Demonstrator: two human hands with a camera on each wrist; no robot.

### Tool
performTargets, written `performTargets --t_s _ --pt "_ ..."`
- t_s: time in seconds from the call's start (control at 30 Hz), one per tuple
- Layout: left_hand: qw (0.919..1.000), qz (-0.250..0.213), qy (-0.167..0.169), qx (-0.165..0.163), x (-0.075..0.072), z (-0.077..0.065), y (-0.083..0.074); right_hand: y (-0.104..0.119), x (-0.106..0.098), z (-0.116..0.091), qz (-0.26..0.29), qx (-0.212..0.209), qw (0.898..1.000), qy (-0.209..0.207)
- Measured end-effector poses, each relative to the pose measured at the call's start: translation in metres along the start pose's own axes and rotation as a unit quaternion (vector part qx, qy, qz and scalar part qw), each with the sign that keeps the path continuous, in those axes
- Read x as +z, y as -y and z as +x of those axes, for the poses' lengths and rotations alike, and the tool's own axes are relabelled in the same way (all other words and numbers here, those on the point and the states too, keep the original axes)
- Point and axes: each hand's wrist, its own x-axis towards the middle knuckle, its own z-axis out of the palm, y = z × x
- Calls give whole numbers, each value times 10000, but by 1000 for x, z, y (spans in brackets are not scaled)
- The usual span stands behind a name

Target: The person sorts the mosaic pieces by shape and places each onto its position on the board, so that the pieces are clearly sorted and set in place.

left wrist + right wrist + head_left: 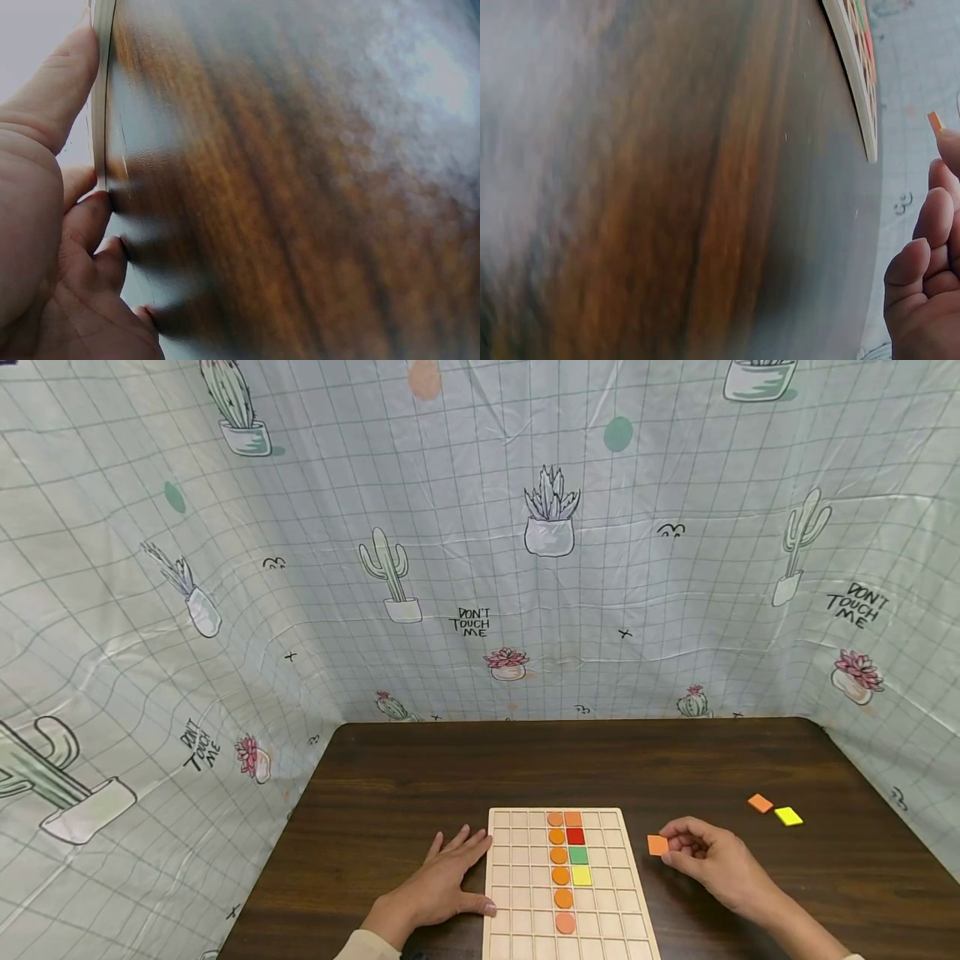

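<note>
A light wooden grid board [517,877] lies on the table. One column holds orange discs [560,855], with a pinker disc [565,923] nearest me. Beside them sit an orange square [573,819], a red square [575,836], a green square [578,855] and a yellow square [581,876]. My left hand [442,889] is spread at the board's left side, thumb and fingertips touching its edge [103,90]. Just right of the board, my right hand [716,864] pinches an orange square tile [657,845] between thumb and fingers. Its thin edge shows in the right wrist view.
On the dark wooden table [420,768], a loose orange tile [760,803] and a yellow tile [788,817] lie beyond the right hand. A cactus-print curtain [465,527] hangs around the table's back and sides.
</note>
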Motion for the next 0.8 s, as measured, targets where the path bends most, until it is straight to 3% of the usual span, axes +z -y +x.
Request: performTargets --t_s 0.5,0.8 --pt "10000 -12 -19 80 0 -1 0 20 26 -4 120 384 9982 454" --pt "10000 58 -63 46 1 0 1 30 45 -5 194 162 9986 475"
